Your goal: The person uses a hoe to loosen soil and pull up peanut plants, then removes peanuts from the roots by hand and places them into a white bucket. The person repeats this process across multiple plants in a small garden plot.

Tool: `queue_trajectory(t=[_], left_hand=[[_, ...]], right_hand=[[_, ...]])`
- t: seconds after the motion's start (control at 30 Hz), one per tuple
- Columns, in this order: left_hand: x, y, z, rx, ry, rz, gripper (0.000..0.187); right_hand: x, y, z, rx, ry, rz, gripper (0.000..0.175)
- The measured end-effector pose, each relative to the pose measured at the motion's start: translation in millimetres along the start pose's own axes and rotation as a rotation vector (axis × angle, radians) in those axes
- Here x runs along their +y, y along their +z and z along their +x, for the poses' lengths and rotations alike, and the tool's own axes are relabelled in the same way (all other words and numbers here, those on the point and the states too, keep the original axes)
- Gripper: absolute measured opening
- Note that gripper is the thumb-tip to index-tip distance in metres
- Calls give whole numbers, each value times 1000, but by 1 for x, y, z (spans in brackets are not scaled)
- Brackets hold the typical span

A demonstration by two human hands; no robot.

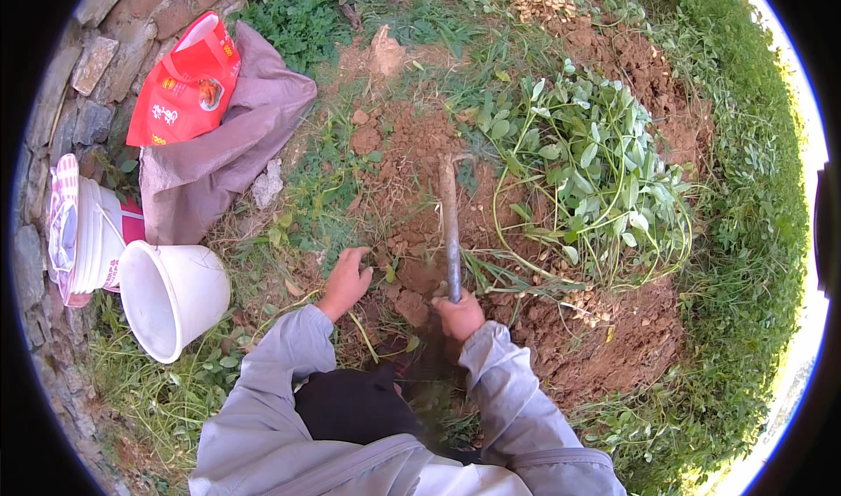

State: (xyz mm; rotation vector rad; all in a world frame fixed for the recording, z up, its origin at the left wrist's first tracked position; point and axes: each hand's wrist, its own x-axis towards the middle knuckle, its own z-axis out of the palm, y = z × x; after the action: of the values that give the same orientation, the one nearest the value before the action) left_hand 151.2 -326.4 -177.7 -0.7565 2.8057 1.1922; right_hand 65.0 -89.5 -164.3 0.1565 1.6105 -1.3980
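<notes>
My right hand (pixel 460 315) grips the near end of a hoe-like tool's wooden handle (pixel 450 226). The handle points away from me, and its blurred head (pixel 463 158) is at the loose brown soil (pixel 410 144). To the left, my left hand (pixel 345 283) is empty, its fingers apart above weeds and soil. Right of the handle lies a heap of uprooted peanut plants (pixel 598 161), leaves and long stems bunched together. Peanut pods (pixel 588 305) show among the stems near my right hand.
A white plastic bucket (pixel 200 292) lies tipped at left, beside an upright white bucket (pixel 98 233). Behind them are a purplish woven sack (pixel 263 111), a red bag (pixel 187 88) bearing writing, and a stone wall (pixel 95 65). More peanuts (pixel 542 0) are piled at the far side.
</notes>
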Motion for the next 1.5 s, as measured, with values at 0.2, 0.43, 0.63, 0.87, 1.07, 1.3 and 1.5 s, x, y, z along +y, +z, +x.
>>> queue_trajectory(t=[0.2,0.43,0.63,0.87,1.07,1.3,1.5], left_hand=[[-15,-23,21,154,-41,-106,32],[-3,-29,48,127,69,-191,25],[65,17,66,-63,515,231,52],[100,70,101,-453,945,173,17],[117,47,99,-306,230,-287,30],[145,21,20,-463,-309,-722,34],[153,-41,7,-221,-352,-1061,36]], right_hand=[[-33,11,-21,29,51,115,19],[6,17,-133,-123,232,702,14],[-18,-20,-161,0,-85,606,13],[8,-77,-217,410,-355,659,16],[40,-125,-275,564,-534,868,11],[92,-160,-306,665,-584,1056,10],[124,-175,-307,452,-534,1246,15]])
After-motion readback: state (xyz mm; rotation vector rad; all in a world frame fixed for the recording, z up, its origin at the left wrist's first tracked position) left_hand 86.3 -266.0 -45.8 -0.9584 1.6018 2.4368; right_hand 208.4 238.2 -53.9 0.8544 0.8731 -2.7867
